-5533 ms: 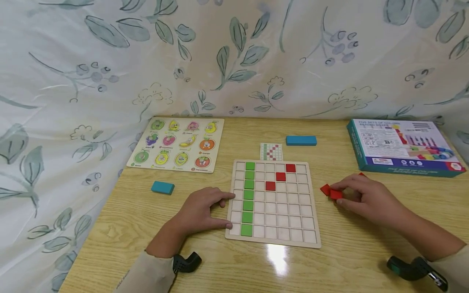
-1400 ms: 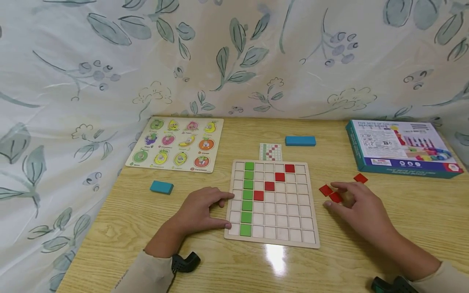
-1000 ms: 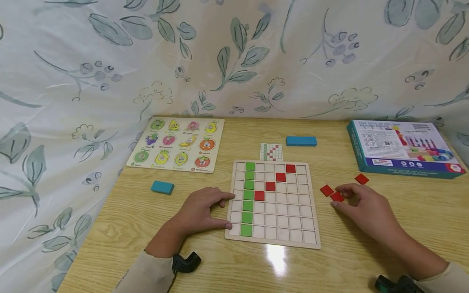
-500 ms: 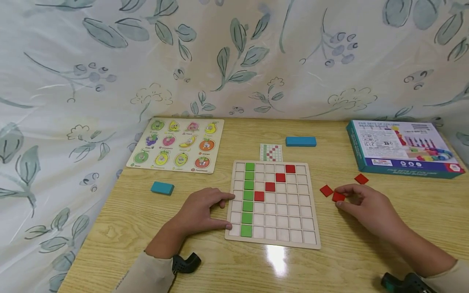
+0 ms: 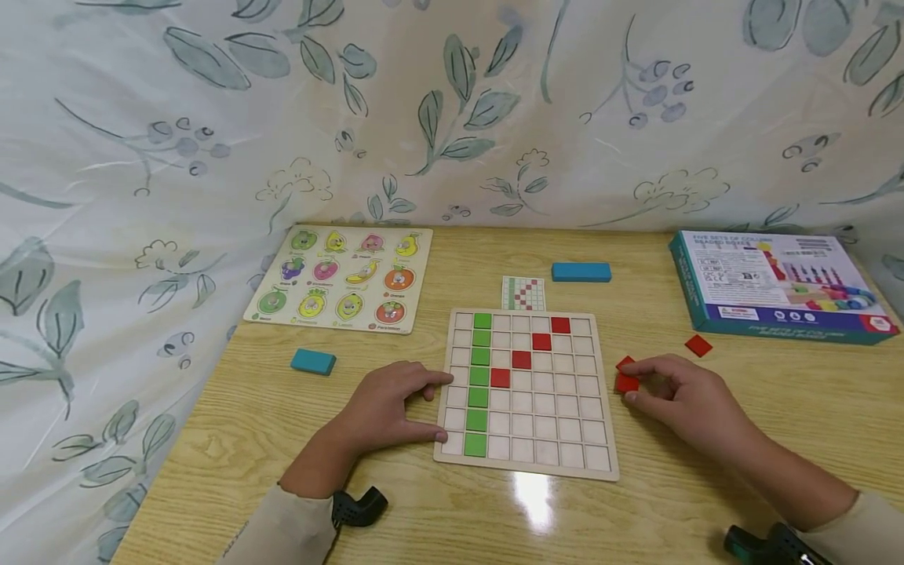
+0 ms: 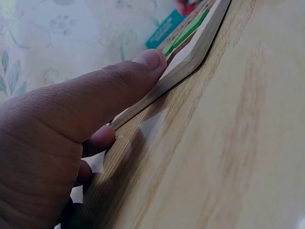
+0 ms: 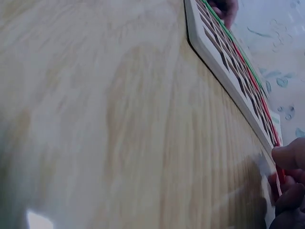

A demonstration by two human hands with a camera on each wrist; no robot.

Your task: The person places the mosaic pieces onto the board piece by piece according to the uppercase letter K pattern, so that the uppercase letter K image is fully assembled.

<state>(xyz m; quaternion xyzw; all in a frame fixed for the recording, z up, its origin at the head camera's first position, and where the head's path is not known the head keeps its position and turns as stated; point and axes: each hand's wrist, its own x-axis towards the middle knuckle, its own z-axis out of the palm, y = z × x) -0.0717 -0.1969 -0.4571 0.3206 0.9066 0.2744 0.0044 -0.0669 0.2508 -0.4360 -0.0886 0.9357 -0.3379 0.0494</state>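
My right hand [image 5: 681, 400], just off the right edge of the wooden grid board [image 5: 545, 428], pinches a red square tile [image 5: 625, 383] between thumb and fingers. In the right wrist view that tile [image 7: 280, 175] shows edge-on beside the thumb. Behind it a second red tile [image 5: 625, 362] is partly covered. A third [image 5: 698, 345] lies farther back. Thumb and index finger of my left hand [image 5: 381, 404] touch the board's left edge; in the left wrist view the thumb [image 6: 138, 71] rests on the rim. A green column [image 5: 478, 377] and a red diagonal [image 5: 521, 359] of tiles sit in the board's cells.
A small pattern card [image 5: 523, 293] lies behind the board. A long blue block [image 5: 581, 272] is at the back and a shorter one [image 5: 313, 362] at the left. A fruit picture board [image 5: 339, 280] lies back left, a toy box [image 5: 784, 286] back right.
A red tile has been added to the diagonal, beside the green column. Since half a second ago my right hand has moved left toward the board with another red tile. The left hand stays put.
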